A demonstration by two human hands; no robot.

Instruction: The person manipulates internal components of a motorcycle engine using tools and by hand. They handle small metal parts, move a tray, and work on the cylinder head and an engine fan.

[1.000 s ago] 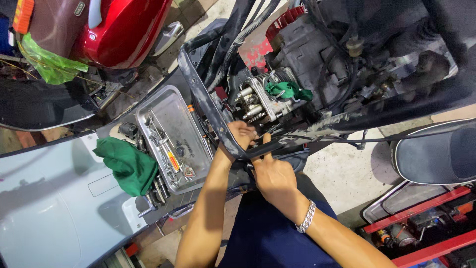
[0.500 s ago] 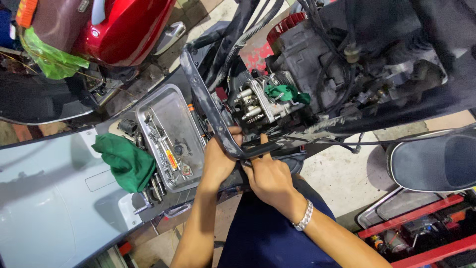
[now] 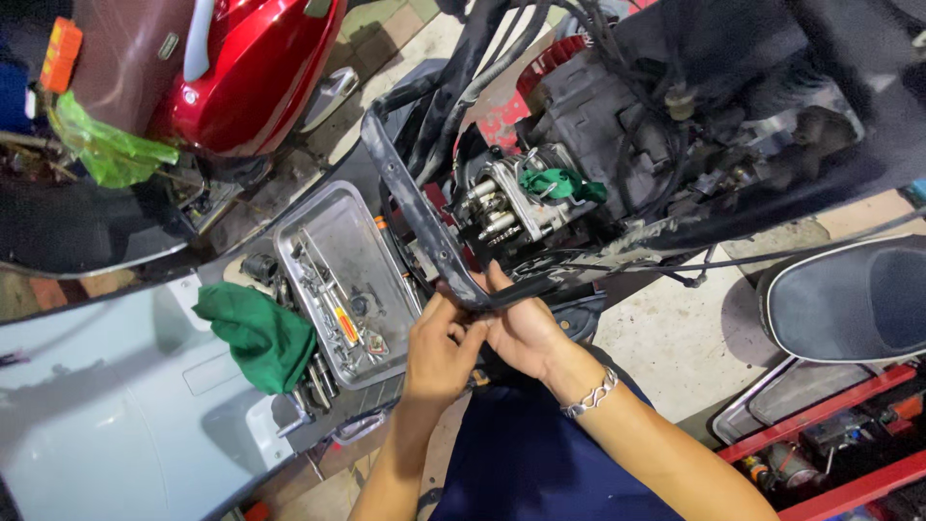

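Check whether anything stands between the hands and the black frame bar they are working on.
Nothing visible does. The left hand and right hand both already touch the black frame bar at its lower bend, beside the metal tool tray.

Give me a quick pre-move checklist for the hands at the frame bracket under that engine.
1. Both hands on the work: ok. Left hand and right hand meet at the lower bend of the black frame bracket.
2. Grip closed on the bracket: cannot tell; the fingers overlap and hide the contact.
3. Tools within reach: ok. The metal tool tray lies just left of the left hand.
4. Engine opening covered: ok. A green rag is stuffed in it.
5. Cables off the hands: cannot tell; black cables run close above the right hand.
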